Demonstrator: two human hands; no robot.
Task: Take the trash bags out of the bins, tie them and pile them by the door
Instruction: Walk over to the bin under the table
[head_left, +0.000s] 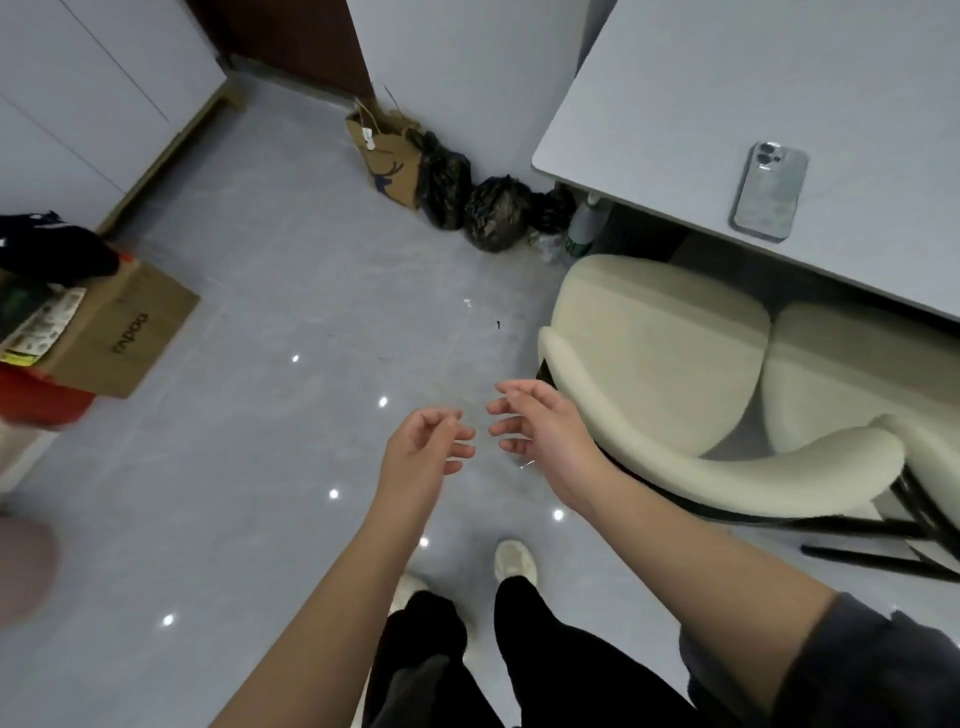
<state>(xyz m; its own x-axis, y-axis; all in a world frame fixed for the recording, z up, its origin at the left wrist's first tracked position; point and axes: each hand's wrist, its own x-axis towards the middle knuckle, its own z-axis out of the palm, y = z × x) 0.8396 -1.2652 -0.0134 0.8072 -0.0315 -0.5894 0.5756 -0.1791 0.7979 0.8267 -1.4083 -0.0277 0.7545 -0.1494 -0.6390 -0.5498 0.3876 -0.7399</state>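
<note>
Three dark, full trash bags lie on the grey floor against the far wall: one (442, 182) leans on a brown paper bag (387, 150), a rounder one (496, 213) sits to its right, and a smaller one (555, 210) is partly hidden behind the table leg. The brown door (291, 47) stands at the top, left of the bags. My left hand (428, 447) and my right hand (540, 426) hover side by side over the floor, well short of the bags. Both have loosely curled fingers and hold nothing.
A grey table (675, 130) with a phone (770, 191) fills the upper right. Two cream chairs (665, 374) stand under it. A cardboard box (119, 332) with dark cloth and a red item sits at left. White cabinets (78, 104) line the upper left.
</note>
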